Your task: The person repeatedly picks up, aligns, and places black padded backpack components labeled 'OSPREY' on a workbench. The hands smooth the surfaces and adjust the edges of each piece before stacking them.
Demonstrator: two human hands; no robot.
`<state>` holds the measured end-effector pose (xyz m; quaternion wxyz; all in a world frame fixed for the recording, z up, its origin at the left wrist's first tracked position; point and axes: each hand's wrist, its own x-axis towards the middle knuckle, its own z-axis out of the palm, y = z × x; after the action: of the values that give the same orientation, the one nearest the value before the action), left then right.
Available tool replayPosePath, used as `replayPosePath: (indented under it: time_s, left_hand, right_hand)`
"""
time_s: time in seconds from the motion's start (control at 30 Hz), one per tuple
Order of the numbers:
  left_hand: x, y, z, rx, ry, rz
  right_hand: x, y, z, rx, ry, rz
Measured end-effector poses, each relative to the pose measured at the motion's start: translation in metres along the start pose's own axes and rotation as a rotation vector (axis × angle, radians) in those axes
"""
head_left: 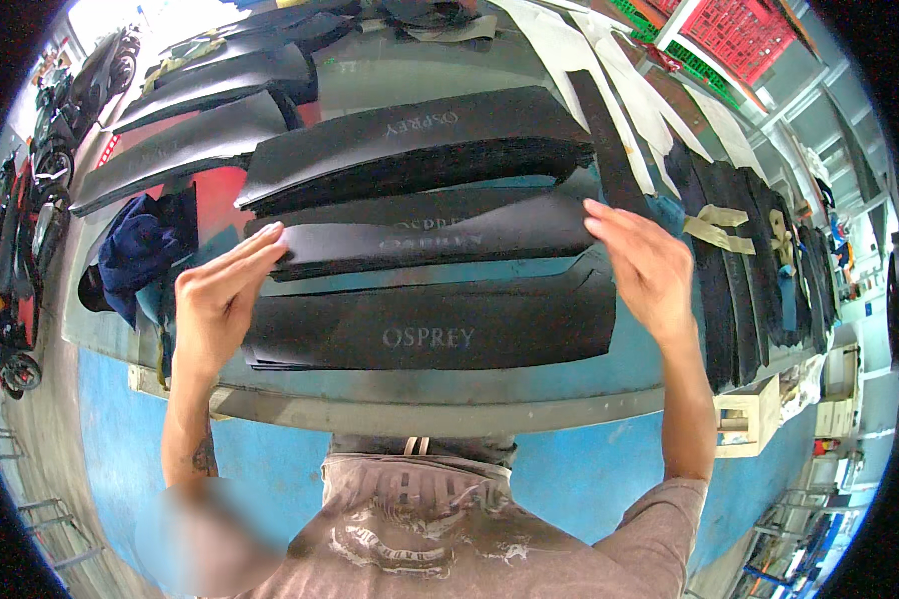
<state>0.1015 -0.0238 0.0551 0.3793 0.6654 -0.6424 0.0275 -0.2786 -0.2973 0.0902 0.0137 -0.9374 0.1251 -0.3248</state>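
Note:
A black, flexible sheet with grey lettering [529, 222] is stretched between my hands, its middle sagging slightly. My left hand [225, 285] pinches its left end, fingers pressed together. At the opposite end my right hand [649, 265] grips the corner the same way. Just beyond it lies a thick stack of similar black sheets [370, 150], its many edges fanned toward me. Nearer to me, a lower pile of black printed sheets [509, 319] rests on the table, below the held sheet. Part of another printed sheet shows behind the held one.
More black stacks [190, 145] lie at the far left, beside a dark blue cloth bundle [145, 250]. On the right are long dark fabric strips [724, 290] and white strips [624, 110]. The table's front edge [449, 411] is close to my waist. A wooden stool [749, 424] stands at right.

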Motion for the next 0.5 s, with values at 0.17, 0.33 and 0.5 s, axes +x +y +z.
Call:
replayPosePath:
  time_s: [0.17,0.33,0.5]
  left_hand:
    - [-0.052,0.013,-0.018,0.087,-0.21,0.078]
    - [-0.062,0.01,-0.016,0.034,-0.24,0.054]
    - [-0.044,0.024,0.0,0.169,-0.326,0.108]
  right_hand:
    - [-0.052,-0.04,-0.015,0.004,-0.256,-0.123]
    - [-0.083,-0.049,-0.014,0.18,-0.476,0.024]
    - [-0.07,-0.042,-0.013,0.173,-0.297,0.46]
